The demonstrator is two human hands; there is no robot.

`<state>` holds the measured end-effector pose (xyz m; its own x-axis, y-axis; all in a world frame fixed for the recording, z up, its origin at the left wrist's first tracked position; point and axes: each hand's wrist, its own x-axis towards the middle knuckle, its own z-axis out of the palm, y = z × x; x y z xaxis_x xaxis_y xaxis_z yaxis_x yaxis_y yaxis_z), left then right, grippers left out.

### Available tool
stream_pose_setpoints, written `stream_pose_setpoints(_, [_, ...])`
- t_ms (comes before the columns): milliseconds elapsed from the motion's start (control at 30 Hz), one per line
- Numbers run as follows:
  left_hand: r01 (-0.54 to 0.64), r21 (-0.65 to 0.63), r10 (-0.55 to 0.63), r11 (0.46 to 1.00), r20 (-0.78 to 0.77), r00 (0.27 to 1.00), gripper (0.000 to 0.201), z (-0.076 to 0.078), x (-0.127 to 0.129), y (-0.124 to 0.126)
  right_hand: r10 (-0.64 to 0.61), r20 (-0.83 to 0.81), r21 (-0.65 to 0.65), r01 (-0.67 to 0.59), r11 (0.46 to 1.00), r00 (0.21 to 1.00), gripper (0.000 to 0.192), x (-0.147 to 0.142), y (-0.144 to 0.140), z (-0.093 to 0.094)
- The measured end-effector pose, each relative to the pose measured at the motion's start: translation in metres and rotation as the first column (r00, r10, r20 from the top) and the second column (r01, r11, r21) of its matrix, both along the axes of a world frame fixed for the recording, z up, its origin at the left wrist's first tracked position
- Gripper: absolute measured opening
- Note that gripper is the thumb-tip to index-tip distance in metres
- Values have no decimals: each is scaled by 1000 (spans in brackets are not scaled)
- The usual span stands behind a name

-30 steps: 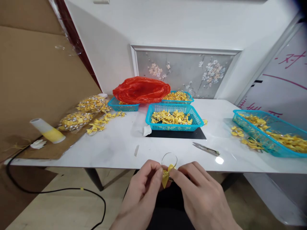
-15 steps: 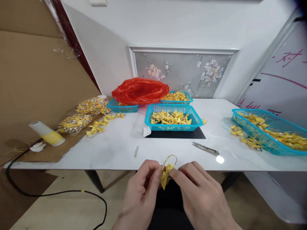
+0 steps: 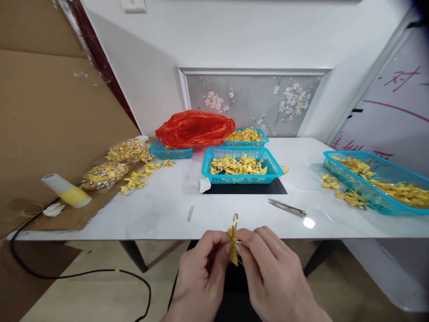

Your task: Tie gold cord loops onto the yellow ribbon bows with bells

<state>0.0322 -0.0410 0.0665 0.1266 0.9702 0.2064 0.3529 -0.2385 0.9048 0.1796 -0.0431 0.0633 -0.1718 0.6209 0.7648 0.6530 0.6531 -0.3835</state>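
In the head view, the left hand (image 3: 204, 268) and the right hand (image 3: 273, 264) are pinching a small yellow bow (image 3: 233, 256) between them, thumb and forefinger closing on it from either side, at the near edge of the table (image 3: 150, 214). Its loop (image 3: 233, 226) is standing up above the fingertips, while a pointed tail is hanging below; a shiny bit, perhaps a bead, is showing by the right fingertips. The bow is probably weighing next to nothing, its ribbon likely being thin, soft and slightly slick, and the loop looking springy but easy to crease. The gathered middle, where the fingertips are meeting, is seeming the surest place for gripping, leaving the loop unpressed. Beyond, a blue basket (image 3: 243, 180) is holding similar pieces, with snips (image 3: 287, 208) lying to its front right and a red bag (image 3: 194, 129) sitting behind, leftward.
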Motion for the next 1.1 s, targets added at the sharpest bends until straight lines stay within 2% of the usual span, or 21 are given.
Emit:
stream_pose_setpoints(167, [28, 96, -24, 995, -38, 999, 14, -3, 0, 1, 40, -79, -16, -42, 999, 996, 18, 0, 1, 3])
stream_pose_setpoints(300, [6, 142, 6, 990, -86, 996, 14, -1, 0, 3, 47, -106, -66, -54, 996, 993, 17, 2, 1, 4])
stream_pose_setpoints(400, [8, 103, -1, 995, -73, 997, 17, 2, 0, 3, 80, -171, -142, -105, 984, 982, 15, 4, 0, 2])
stream_pose_setpoints(500, [2, 29, -2, 1000, -8, 1000, 19, 4, 0, 4, 44, -249, -217, -100, 971, 968, 14, 5, -2, -2])
stream_pose_setpoints(600, [5, 23, -5, 1000, -11, 1000, 20, 4, 0, 4, 81, -225, -194, -126, 973, 971, 13, 7, 0, -5])
stream_pose_setpoints(733, [17, 211, 16, 977, -151, 988, 17, 5, 1, 4, 172, -199, -181, -209, 961, 965, 27, 8, 3, -2])
stream_pose_setpoints(867, [49, 398, 57, 916, -249, 967, 19, 8, 2, 4, 151, -244, -233, -209, 950, 958, 18, 6, 2, 3])
stream_pose_setpoints(1000, [58, 441, 76, 896, -280, 957, 21, 7, 4, 5, 68, -212, -269, -125, 955, 975, 16, 2, 1, 1])
stream_pose_setpoints(1100, [53, 443, 87, 895, -290, 953, 22, 5, 4, 5, 43, -198, -333, -109, 937, 979, 13, 0, 1, -2])
